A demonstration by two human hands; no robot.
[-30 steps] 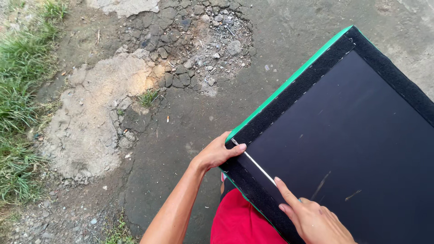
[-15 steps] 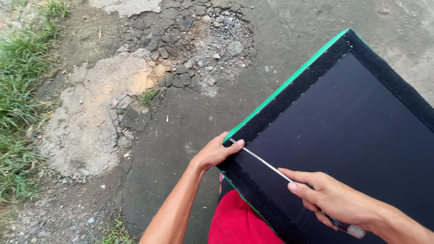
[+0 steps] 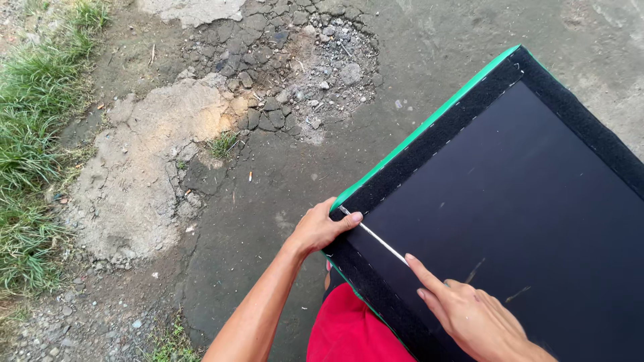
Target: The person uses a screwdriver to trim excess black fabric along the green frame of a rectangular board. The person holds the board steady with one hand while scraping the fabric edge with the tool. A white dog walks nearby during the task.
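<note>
A large flat panel (image 3: 523, 201) covered in dark fabric, with a black fuzzy border and a green edge, rests tilted over my lap. My left hand (image 3: 318, 228) grips its near corner, thumb pressing the end of a thin white cord (image 3: 376, 236) onto the border. My right hand (image 3: 473, 315) lies on the dark fabric, its index finger touching the other end of the cord. A row of white stitches runs along the border.
Below the panel is cracked dark pavement (image 3: 268, 188) with a broken patch of rubble (image 3: 315, 67) and pale bare earth (image 3: 147, 167). Grass (image 3: 33, 134) grows along the left side. Red cloth of my clothing (image 3: 352, 332) shows under the panel's corner.
My right hand drew back toward me and now rests flatter, with its index finger pointing at the cord's end. The left hand stayed on the corner.
</note>
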